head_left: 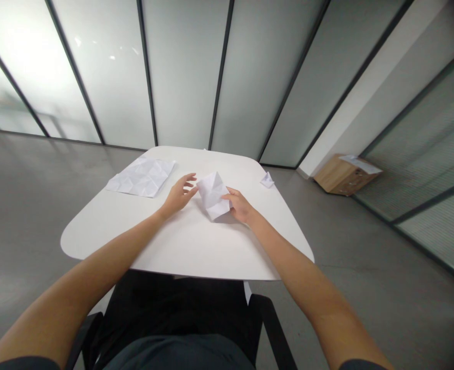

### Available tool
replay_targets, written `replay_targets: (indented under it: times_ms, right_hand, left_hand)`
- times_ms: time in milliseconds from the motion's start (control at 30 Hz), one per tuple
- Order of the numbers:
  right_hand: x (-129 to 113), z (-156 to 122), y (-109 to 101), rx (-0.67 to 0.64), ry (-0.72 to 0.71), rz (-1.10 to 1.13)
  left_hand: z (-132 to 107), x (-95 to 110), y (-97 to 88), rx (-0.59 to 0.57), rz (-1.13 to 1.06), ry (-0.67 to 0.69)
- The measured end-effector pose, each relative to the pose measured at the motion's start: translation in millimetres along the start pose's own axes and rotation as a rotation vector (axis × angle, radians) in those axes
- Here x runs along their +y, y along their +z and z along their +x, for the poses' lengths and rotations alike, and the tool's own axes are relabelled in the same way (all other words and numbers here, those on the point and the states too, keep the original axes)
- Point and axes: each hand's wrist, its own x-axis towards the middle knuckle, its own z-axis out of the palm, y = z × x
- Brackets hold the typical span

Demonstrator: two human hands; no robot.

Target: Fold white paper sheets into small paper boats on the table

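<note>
With our right hand (241,206) we have hold of the folded paper (213,194): the thumb is closed upon its right side, in front, while the fingers behind are mostly hidden from us, so we cannot tell how strongly they press. Our left hand (179,195) has the fingers spread and a little curved, and it holds nothing; its thumb is just beside the left corner of the paper, but we cannot say if they touch. The folded paper is tilted, over the middle of the white table (204,252). In our judgement, the main danger is that it is held from one side only: if the right thumb would loosen, the paper could slip or open its folds, and too hard a pinch could leave an unwanted crease. The creased sheet (142,177) lies at the left, near the table's edge, where a careless sweep of our left hand could push it. The small paper piece (267,180) is close to the right edge, so a bump or some moving air could drop it to the floor (389,288)
</note>
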Motion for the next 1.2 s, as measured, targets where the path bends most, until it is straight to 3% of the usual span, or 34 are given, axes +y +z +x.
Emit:
replay_targets:
  times_ms: [67,200,400,567,733,867,1000,1200]
  right_hand:
    - [-5,-3,-1,-0.029,-0.002,0.068]
    - [-14,-8,-5,-0.055,-0.046,0.202]
    - [-21,-10,-17,-0.021,-0.083,0.388]
    - [-17,-2,-22,0.108,-0.079,0.375]
    - [-5,7,-26,0.177,-0.065,0.155]
    - [4,11,-30,0.287,-0.070,-0.099]
    - [9,13,-34,0.393,-0.023,-0.338]
    - [9,9,-38,0.357,-0.062,-0.935]
  left_hand:
    - [4,-12,-3.1,0.008,-0.020,-0.054]
    - [5,-22,-7.9,-0.168,-0.126,-0.117]
    - [-3,0,-13.1,-0.306,-0.418,-0.206]
    - [-4,12,-13.8,-0.216,-0.586,-0.250]
    - [1,-2,-17.0,-0.092,-0.540,-0.315]
    - [5,-13,-21.0,-0.030,-0.384,-0.292]
    - [7,-18,-28.5,0.042,0.039,-0.281]
    - [7,-24,-37.3,-0.111,0.566,-0.162]
